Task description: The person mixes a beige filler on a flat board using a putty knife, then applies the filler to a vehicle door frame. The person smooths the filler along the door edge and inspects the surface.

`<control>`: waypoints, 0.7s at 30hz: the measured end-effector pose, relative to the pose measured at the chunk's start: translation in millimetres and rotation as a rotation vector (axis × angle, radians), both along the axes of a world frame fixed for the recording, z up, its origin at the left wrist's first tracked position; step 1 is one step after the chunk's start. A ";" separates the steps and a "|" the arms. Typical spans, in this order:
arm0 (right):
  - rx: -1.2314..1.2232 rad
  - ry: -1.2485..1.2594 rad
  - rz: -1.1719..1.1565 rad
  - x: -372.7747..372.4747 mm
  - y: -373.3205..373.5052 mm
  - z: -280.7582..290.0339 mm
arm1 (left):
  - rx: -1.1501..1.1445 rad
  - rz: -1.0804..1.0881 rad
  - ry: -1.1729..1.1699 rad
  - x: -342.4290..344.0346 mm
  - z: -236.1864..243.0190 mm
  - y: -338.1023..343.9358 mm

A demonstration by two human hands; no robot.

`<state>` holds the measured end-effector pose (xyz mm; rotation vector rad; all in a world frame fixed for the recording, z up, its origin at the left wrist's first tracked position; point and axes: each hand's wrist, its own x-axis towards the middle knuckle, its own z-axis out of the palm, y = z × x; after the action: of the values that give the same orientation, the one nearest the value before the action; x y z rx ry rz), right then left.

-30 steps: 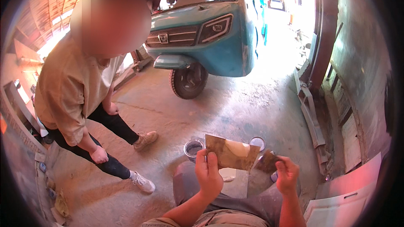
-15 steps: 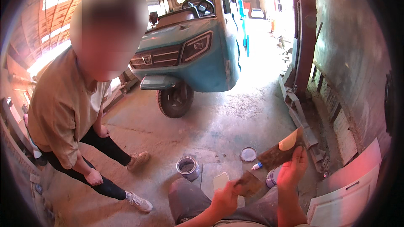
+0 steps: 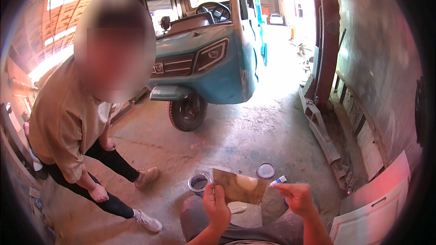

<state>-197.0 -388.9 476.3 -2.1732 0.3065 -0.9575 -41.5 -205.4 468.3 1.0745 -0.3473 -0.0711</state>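
Observation:
My left hand point(image 3: 215, 208) grips the left end of a flat brown board point(image 3: 229, 189), tilted up above my lap. On its face sits a rounded cream blob of paste point(image 3: 246, 182). My right hand point(image 3: 297, 198) is closed at the fingertips, with a small white-and-blue tube point(image 3: 279, 181) in them, close to the board's right edge. Whether a second brown sheet lies behind the board is hidden. An open can point(image 3: 198, 182) of dark grey material stands left of the board, and a round lid point(image 3: 265, 170) lies beyond it.
A person point(image 3: 68, 118) bends forward on the left, fists near the thighs. A blue three-wheeled vehicle point(image 3: 218, 81) stands ahead. At right are a metal beam point(image 3: 320, 131), a wall point(image 3: 381, 63) and a pale panel with a handle point(image 3: 372, 213). A pale sheet point(image 3: 250, 218) lies between my knees.
The pasted board has passed from my right hand to my left and moved left. My right hand has closed on the tube. The separate brown sheet in my left hand no longer shows.

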 end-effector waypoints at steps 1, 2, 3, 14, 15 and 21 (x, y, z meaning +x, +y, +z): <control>0.060 0.006 -0.074 -5.7 -0.1 -10.4 | -0.067 0.042 0.013 -3.4 5.1 -2.9; 0.487 -0.049 -0.119 -9.4 4.1 -25.6 | 0.061 0.129 -0.101 -4.7 1.7 -3.2; 0.653 -0.188 -0.036 -5.1 4.6 -34.6 | 0.191 0.216 -0.215 -5.0 -3.0 -3.7; 1.077 -0.484 0.007 47.4 40.8 -13.9 | 0.649 -0.060 -0.744 -27.4 -18.7 2.6; 1.070 -0.506 -0.026 49.5 37.5 -7.6 | 0.683 -0.137 -0.768 -27.7 -23.8 6.1; 0.730 -0.772 -0.014 42.4 9.5 4.1 | 0.603 -0.086 -0.509 -29.6 -28.1 12.6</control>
<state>-154.7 -379.4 480.4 -1.0533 0.2354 -1.3473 -71.1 -192.8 440.2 1.6751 -0.8679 0.0271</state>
